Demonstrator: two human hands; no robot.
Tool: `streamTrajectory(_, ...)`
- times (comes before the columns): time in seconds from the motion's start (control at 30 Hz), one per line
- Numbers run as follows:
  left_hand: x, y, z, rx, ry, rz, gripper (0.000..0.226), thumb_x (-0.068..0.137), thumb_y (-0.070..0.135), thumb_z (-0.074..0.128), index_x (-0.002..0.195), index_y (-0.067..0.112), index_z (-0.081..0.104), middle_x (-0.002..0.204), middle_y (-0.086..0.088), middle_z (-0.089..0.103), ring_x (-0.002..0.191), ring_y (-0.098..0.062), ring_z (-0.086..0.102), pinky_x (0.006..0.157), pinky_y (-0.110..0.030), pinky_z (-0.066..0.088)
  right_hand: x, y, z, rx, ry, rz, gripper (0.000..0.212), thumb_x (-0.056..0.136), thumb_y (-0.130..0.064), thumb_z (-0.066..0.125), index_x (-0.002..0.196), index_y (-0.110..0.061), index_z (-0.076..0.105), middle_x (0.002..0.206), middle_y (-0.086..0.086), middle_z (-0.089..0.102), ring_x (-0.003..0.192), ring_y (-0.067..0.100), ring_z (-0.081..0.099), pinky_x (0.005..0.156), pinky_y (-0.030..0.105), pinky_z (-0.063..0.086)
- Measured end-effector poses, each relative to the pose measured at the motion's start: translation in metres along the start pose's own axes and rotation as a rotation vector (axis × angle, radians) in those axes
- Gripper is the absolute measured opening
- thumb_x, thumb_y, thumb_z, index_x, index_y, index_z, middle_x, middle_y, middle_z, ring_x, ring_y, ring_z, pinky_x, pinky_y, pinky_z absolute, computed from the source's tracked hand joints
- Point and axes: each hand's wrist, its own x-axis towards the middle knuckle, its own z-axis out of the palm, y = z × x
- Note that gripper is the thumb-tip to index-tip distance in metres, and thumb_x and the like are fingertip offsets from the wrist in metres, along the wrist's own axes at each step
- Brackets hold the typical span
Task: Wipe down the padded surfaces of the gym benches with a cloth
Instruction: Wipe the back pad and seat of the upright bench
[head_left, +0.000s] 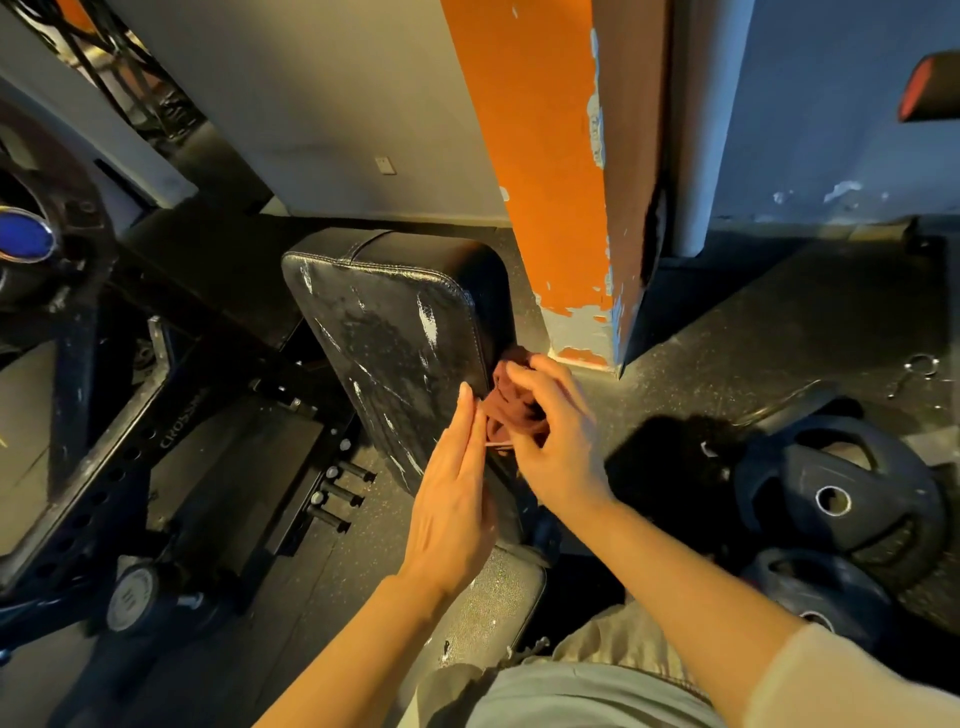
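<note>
Two hands on this one: the right hand (550, 431) has a rust-brown cloth (511, 410) bunched in its curled fingers against the right edge of the black back pad (384, 338), left hand (457, 488) flat with straight fingers just beside it. Cloth looks soft and light, so keep it wadded; the cracked vinyl probably snags.

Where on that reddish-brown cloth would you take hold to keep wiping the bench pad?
Grip the cloth by its bunched middle, coming from the right, away from the pad. It sits wadded against the pad's right edge, and the right hand already curls round it there. The left hand lies flat along the pad's edge.
</note>
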Motion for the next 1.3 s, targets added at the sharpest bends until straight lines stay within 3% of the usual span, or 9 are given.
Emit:
streamTrajectory(0.17,-0.003,-0.003,0.002,0.04,0.006,0.002,0.091,0.079,-0.012,0.056,0.154,0.009,0.009,0.163,-0.002,-0.003,0.147,-0.022,0.023,0.101,-0.045,0.047,-0.002,0.031,-0.01,0.043,-0.074,0.43,0.026,0.089,-0.001,0.061,0.101,-0.024,0.057,0.098,-0.005,0.067,0.084,0.009,0.066,0.067,0.014,0.052)
streamTrajectory(0.4,-0.007,-0.003,0.003,0.012,0.019,0.003,0.092,0.073,-0.019,0.055,0.153,0.004,0.015,0.163,-0.006,0.006,0.148,-0.02,0.018,0.106,-0.046,0.043,-0.021,0.001,0.008,-0.025,0.089,0.033,0.027,0.082,-0.007,0.073,0.108,-0.007,0.066,0.107,0.002,0.059,0.092,-0.005,0.053,0.075,0.006,0.047)
streamTrajectory(0.57,-0.003,-0.002,0.001,0.005,0.02,0.009,0.09,0.075,-0.016,0.055,0.153,0.005,0.015,0.163,-0.005,0.004,0.147,-0.021,0.023,0.101,-0.045,0.048,-0.002,0.006,0.007,0.107,0.077,0.278,0.013,0.086,-0.005,0.068,0.095,-0.014,0.066,0.088,-0.005,0.065,0.082,-0.002,0.063,0.072,0.01,0.049)
streamTrajectory(0.67,-0.005,0.001,0.003,0.027,0.01,-0.008,0.089,0.078,-0.014,0.054,0.154,0.006,0.013,0.163,-0.004,0.001,0.148,-0.018,0.016,0.106,-0.044,0.044,0.006,0.013,0.002,0.199,0.058,0.488,0.013,0.092,-0.004,0.058,0.096,-0.015,0.064,0.088,-0.001,0.068,0.078,0.009,0.068,0.071,0.027,0.057)
streamTrajectory(0.73,-0.005,0.002,0.002,0.016,0.001,0.008,0.088,0.078,-0.014,0.054,0.153,0.005,0.014,0.163,-0.005,0.002,0.149,-0.016,0.013,0.109,-0.044,0.04,-0.002,0.005,0.004,0.166,0.043,0.32,0.019,0.089,-0.003,0.062,0.103,-0.015,0.064,0.097,0.003,0.067,0.075,0.013,0.068,0.063,0.031,0.058)
streamTrajectory(0.87,-0.006,0.001,0.004,0.001,-0.012,0.016,0.087,0.078,-0.01,0.052,0.154,0.007,0.011,0.163,-0.002,-0.001,0.148,-0.016,0.015,0.104,-0.046,0.045,-0.024,0.008,0.0,-0.121,-0.045,-0.024,0.028,0.079,0.002,0.067,0.104,-0.011,0.068,0.101,0.004,0.068,0.092,0.021,0.064,0.077,0.032,0.056)
streamTrajectory(1.0,-0.008,-0.002,0.004,-0.007,-0.014,0.026,0.084,0.08,-0.01,0.05,0.154,0.005,0.012,0.163,-0.004,-0.001,0.148,-0.019,0.019,0.102,-0.046,0.046,-0.02,0.014,-0.008,-0.055,0.046,0.149,0.03,0.081,0.001,0.068,0.108,-0.013,0.069,0.105,0.003,0.068,0.096,0.015,0.064,0.081,0.006,0.045)
streamTrajectory(1.1,-0.009,-0.004,0.004,0.008,-0.028,0.008,0.084,0.079,-0.009,0.049,0.154,0.005,0.012,0.163,-0.004,-0.001,0.149,-0.015,0.012,0.112,-0.043,0.037,-0.01,0.006,-0.001,0.057,0.1,0.151,0.03,0.088,-0.005,0.065,0.116,-0.015,0.063,0.113,0.0,0.062,0.093,0.005,0.064,0.075,0.012,0.052)
streamTrajectory(1.3,-0.008,-0.006,0.006,-0.008,-0.038,0.022,0.08,0.08,-0.006,0.044,0.153,0.004,0.013,0.163,-0.003,-0.001,0.148,-0.011,0.014,0.111,-0.038,0.038,-0.02,0.02,-0.01,-0.057,-0.197,0.144,0.036,0.081,0.009,0.06,0.108,-0.015,0.065,0.106,-0.003,0.06,0.081,0.007,0.065,0.065,0.015,0.053)
